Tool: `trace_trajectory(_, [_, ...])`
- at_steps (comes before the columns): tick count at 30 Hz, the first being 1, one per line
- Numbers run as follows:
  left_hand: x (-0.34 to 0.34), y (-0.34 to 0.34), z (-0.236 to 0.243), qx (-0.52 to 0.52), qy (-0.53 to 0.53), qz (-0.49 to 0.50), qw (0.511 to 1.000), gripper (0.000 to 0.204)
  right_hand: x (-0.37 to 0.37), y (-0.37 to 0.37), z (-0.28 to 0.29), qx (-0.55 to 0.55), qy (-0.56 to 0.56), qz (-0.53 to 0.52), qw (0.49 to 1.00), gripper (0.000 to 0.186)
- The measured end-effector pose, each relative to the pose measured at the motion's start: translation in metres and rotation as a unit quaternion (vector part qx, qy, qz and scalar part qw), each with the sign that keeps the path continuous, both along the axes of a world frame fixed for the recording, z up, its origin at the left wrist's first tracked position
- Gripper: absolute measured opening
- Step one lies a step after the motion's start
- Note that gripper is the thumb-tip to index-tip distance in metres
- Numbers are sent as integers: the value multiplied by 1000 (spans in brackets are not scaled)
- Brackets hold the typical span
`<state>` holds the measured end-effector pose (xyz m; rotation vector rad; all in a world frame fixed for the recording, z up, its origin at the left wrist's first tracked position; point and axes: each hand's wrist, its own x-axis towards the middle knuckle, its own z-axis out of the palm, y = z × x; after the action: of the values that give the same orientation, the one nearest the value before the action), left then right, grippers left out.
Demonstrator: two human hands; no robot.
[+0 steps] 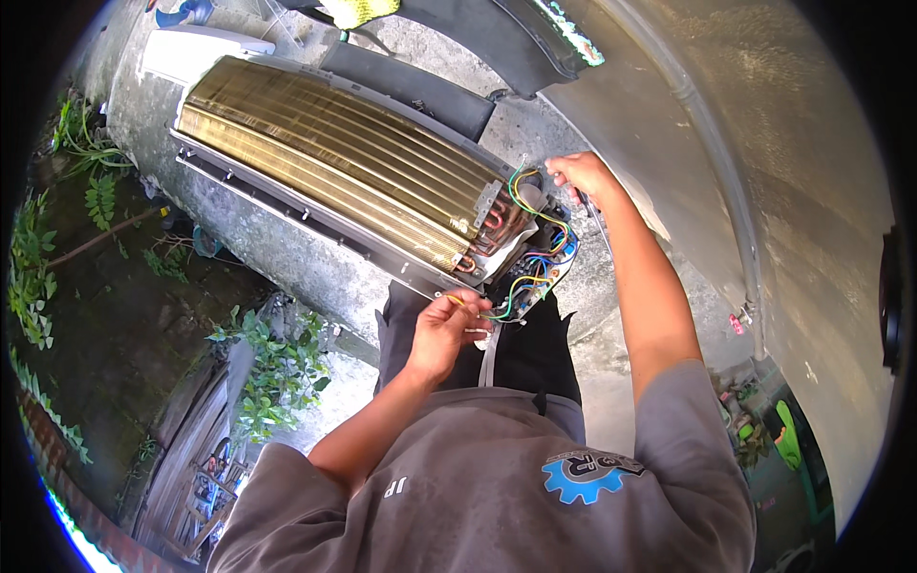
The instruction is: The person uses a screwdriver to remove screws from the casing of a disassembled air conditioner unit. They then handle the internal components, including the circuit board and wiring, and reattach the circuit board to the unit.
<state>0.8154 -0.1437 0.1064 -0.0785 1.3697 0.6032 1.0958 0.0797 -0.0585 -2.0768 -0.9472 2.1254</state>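
Observation:
An indoor air conditioner unit lies with its gold-finned coil [334,148] facing up. At its near right end is an opened control box with a circuit board [543,279] and several coloured wires. My left hand [441,336] is at the box's near left corner, its fingertips pinched on a yellow-green wire [501,315]. Beyond the far right corner of the unit, my right hand [581,175] is closed. From under its palm comes a thin tool with a dark handle, apparently a screwdriver [599,225]. Another yellow-green wire [517,191] loops up near the right fingers.
A wall with a pipe [731,181] runs along the right, with a tap [740,320] low on it. Dark panels [420,91] and a white cover [196,50] lie beyond the unit on the concrete [310,253]. Plants [277,372] grow at the ledge's left.

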Motion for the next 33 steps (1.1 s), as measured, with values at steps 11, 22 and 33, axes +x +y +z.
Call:
trace_trajectory(11, [26, 208, -75, 303, 384, -486, 724, 32, -20, 31, 12, 55, 96, 6, 994, 28])
trace_trajectory(22, [59, 239, -128, 63, 144, -517, 842, 26, -9, 13, 20, 107, 69, 31, 991, 21])
trace_trajectory(33, [57, 217, -89, 173, 163, -485, 841, 35, -10, -1, 52, 230, 56, 88, 968, 15])
